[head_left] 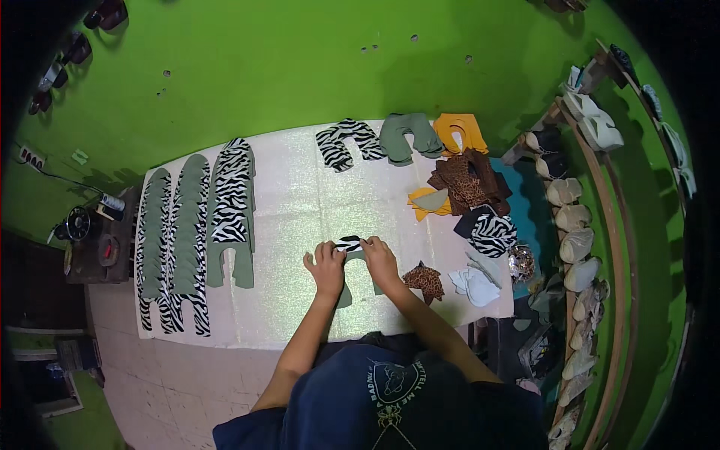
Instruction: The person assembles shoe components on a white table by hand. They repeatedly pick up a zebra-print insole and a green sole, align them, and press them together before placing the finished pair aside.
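Observation:
A small black-and-white zebra-print piece lies at the top of an olive-green U-shaped cutout near the middle of the table. My left hand pinches the print piece's left end, with an outer finger sticking out to the side. At its right end, the fingers of my right hand close on the same piece. Both hands cover much of the green cutout; its two legs show below and between my forearms. Just right of my right forearm sits a leopard-print piece.
Overlapping rows of green and zebra-print cutouts line the table's left side. Zebra, green and yellow U-shaped stacks stand along the back. Brown and white scraps lie right. A shoe-form rack borders the table.

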Motion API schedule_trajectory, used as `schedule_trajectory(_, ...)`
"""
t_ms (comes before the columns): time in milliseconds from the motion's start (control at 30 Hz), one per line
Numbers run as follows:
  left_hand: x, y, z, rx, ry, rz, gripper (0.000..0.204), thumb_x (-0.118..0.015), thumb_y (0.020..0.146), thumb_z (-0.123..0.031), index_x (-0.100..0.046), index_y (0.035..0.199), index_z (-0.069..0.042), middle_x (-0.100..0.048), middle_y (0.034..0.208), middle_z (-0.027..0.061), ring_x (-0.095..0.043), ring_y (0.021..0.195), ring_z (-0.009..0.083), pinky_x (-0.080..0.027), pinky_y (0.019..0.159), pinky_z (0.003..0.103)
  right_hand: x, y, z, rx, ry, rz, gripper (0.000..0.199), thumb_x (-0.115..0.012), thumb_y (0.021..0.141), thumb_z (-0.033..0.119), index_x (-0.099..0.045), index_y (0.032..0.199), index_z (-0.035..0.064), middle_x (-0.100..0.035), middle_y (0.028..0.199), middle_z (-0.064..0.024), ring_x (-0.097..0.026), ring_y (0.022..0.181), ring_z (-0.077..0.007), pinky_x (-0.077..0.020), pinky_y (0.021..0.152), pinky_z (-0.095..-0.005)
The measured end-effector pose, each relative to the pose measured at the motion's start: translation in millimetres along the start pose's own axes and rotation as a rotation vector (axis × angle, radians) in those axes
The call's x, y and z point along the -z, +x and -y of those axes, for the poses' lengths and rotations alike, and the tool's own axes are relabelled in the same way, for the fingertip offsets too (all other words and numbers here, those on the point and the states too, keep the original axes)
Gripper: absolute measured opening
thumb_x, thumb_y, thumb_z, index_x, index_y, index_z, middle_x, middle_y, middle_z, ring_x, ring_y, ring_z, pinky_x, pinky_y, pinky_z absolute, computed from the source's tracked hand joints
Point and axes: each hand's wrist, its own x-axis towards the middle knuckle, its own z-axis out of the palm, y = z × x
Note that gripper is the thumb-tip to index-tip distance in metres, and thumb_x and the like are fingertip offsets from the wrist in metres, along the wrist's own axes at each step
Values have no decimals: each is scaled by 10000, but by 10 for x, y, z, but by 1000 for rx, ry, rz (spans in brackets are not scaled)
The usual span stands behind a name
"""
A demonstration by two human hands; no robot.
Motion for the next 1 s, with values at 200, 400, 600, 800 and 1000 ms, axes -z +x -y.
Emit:
schedule_trajectory(200,63,-72,-59,-61,45,140,203,-525,794,-158,-588,981,-111,-550,1007,26,-494,990,184,-267,855,497,-3,-14,6,12,-10,-45,253,-531,762,45,-582,1010,45,-517,906,-101,-548,810,-268,-476,685,-345)
schedule_trajectory(400,33,-177,-119,-157,51,14,304,-484,781,-76,-526,1064,25,-547,1034,139,-516,965,238,-369,811,396,3,-10,43,-9,-10,-23,261,-528,764,55,-575,1021,43,-518,936,-97,-542,836,-260,-476,700,-339)
schedule_trajectory(600,11,-206,-125,-142,79,104,373,-454,773,-84,-480,1114,63,-509,1130,170,-455,1096,282,-333,943,397,8,-20,60,-48,-26,-3,285,-528,758,59,-564,1040,40,-512,990,-95,-535,887,-257,-468,749,-329)
schedule_trajectory(800,-22,-195,-107,-142,56,76,356,-456,773,-91,-497,1098,48,-526,1101,171,-471,1083,287,-339,939,403,-17,-28,62,-31,-74,-28,286,-516,742,58,-590,1018,60,-514,1026,-77,-519,906,-232,-440,728,-329)
schedule_trajectory(1000,-46,-203,-90,-128,90,87,338,-456,777,-107,-517,1084,22,-530,1108,152,-473,1086,264,-329,943,414,74,-45,265,-52,-209,-47,359,-544,699,68,-592,1054,93,-494,1114,-75,-431,1023,-214,-332,787,-368)
